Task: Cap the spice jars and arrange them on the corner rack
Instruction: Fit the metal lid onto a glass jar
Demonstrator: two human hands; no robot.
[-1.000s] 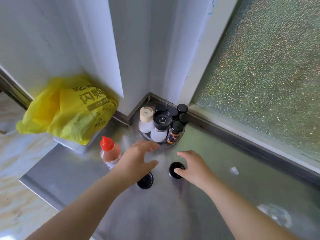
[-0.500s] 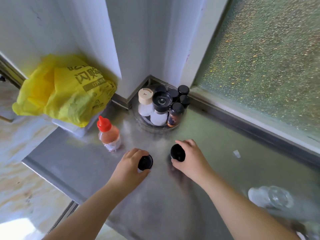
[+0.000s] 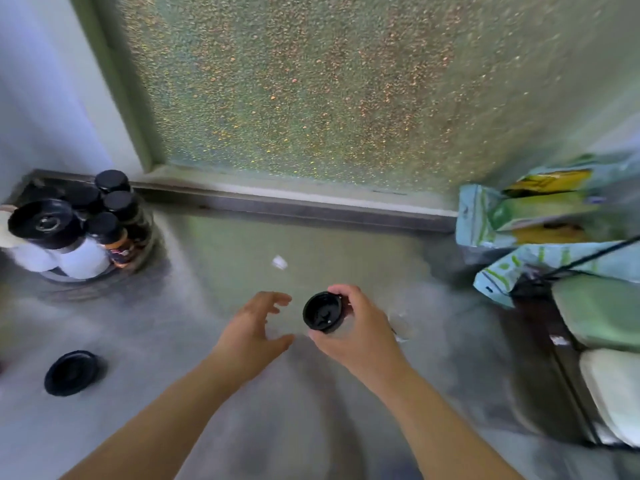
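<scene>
My right hand [image 3: 349,327] grips a black jar cap [image 3: 322,311], hollow side facing up, above the steel counter. Just left of it my left hand [image 3: 256,327] hovers with spread fingers and holds nothing. A second black cap [image 3: 71,372] lies on the counter at the lower left. The round corner rack [image 3: 104,271] stands at the far left, holding several capped spice jars: white bottles [image 3: 83,259] under a wide black lid [image 3: 45,223] and dark jars with black caps [image 3: 119,202]. A faint clear jar [image 3: 401,323] shows behind my right hand, blurred.
A frosted window [image 3: 311,91] rises behind the counter above a metal ledge [image 3: 294,206]. Blue-green and yellow packets [image 3: 533,220] pile at the right, with pale green and white containers [image 3: 599,313] below them. A small white scrap [image 3: 280,262] lies mid-counter.
The view has swung right, moving the rack to the far left. My right hand has lifted its cap off the counter. My left hand has let go of the other cap, which lies at lower left.
</scene>
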